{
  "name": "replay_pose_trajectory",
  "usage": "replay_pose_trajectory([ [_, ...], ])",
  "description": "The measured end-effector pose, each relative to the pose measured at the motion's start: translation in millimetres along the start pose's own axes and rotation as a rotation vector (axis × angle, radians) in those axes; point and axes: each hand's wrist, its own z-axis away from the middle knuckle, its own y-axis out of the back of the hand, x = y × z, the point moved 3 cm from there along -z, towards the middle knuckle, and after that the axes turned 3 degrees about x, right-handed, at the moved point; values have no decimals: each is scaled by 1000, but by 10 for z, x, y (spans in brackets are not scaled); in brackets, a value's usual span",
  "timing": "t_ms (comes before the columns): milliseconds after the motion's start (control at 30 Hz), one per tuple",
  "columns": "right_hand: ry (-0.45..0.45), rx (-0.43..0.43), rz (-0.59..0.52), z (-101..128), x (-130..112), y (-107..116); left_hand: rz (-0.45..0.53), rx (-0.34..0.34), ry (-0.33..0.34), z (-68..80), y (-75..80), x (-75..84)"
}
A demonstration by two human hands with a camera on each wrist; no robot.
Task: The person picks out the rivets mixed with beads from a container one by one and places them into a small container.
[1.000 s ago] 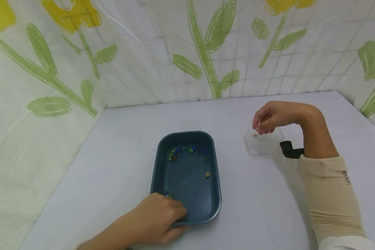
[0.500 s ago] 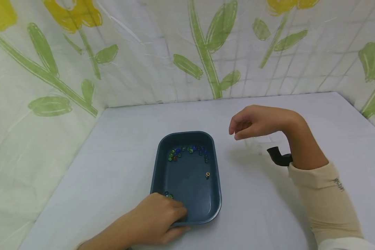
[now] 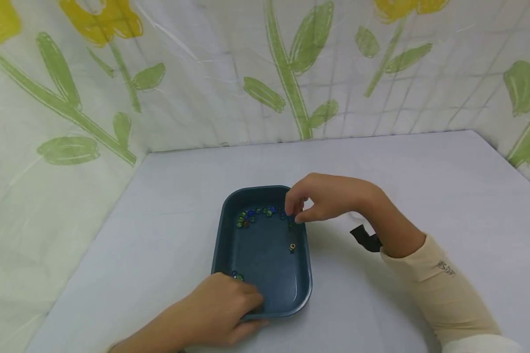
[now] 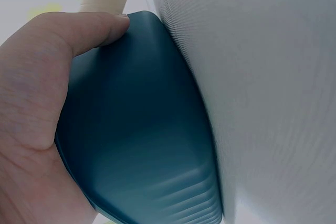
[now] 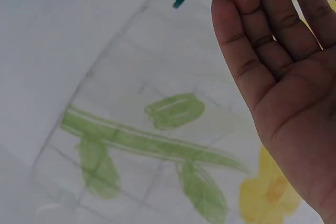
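My left hand (image 3: pixel 223 306) grips the near edge of a dark teal tray (image 3: pixel 265 185), fingers over the rim and thumb outside; the left wrist view shows the thumb on the tray's outer wall (image 4: pixel 142 103). My right hand (image 3: pixel 324 198) is bent at the wrist over the tray's far right rim, thumb and fingers apart from the palm and curved downward. I cannot tell whether anything is between its fingertips. Glass marbles (image 3: pixel 249 214) lie in an arc at the tray's far end, a few more marbles (image 3: pixel 237 276) beside my left hand. A small gold-coloured ring-like piece (image 3: pixel 292 246) lies near the right wall.
A clear plastic container (image 5: pixel 52 211) shows faintly at the lower left of the right wrist view; my right arm mostly hides it in the head view. A black bent piece (image 3: pixel 365 239) sticks out at the right wrist. A flower-painted sheet (image 3: pixel 203 73) hangs behind the white table (image 3: pixel 168 206).
My right hand has moved left and toward me, from above the clear container to the tray's far right rim. The left hand and the tray have stayed in place.
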Motion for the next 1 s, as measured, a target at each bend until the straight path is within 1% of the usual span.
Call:
replay_pose_trajectory([
  [133,-13,-40,18,-108,-41,-144,-3,-13,0,1,-6,-6],
  [300,-50,-124,37,-222,-26,-290,0,-18,1,2,-3,-9],
  [367,-79,-160,52,-263,-23,-331,0,-14,-2,2,-4,-9],
  [533,-189,-241,115,-359,-26,-421,-9,-4,-16,2,-6,-7],
  [633,-242,-277,166,-405,-39,-473,-11,1,-20,4,-8,-6],
  [833,-293,-299,328,-473,-66,-577,-8,19,-31,9,-6,-5],
  [1000,-298,-284,408,-504,-76,-646,-16,24,-34,6,-6,-4],
])
